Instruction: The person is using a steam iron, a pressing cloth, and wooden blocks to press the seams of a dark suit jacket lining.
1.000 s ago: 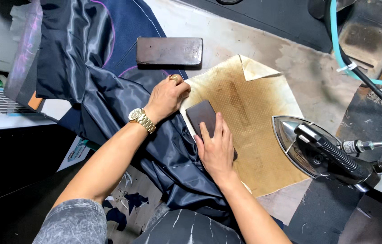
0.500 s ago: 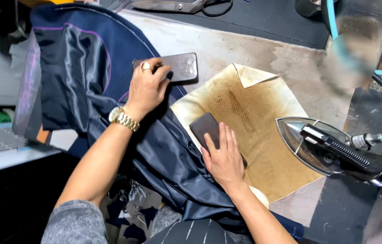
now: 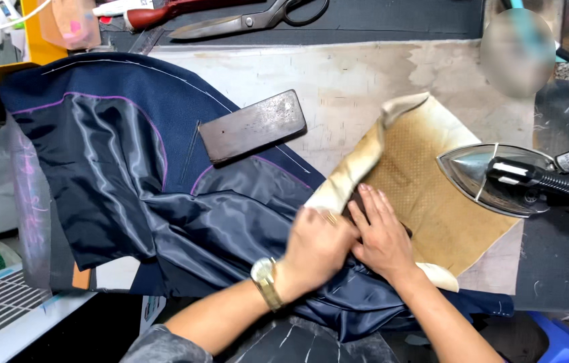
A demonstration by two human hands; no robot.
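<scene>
Nearest the camera, the left hand (image 3: 316, 250), wearing a gold watch, is loosely curled and pressed down on the shiny lining of the navy jacket (image 3: 163, 195), while the right hand (image 3: 380, 235) lies flat beside it, touching it, fingers spread over a small dark block that is mostly hidden where the jacket meets the scorched pressing cloth (image 3: 432, 202). Whether either hand grips anything cannot be told. Farther off lie the iron (image 3: 500, 178), right of the cloth, a dark wooden block (image 3: 252, 126) on the jacket, and scissors (image 3: 251, 19) at the bench's far edge.
</scene>
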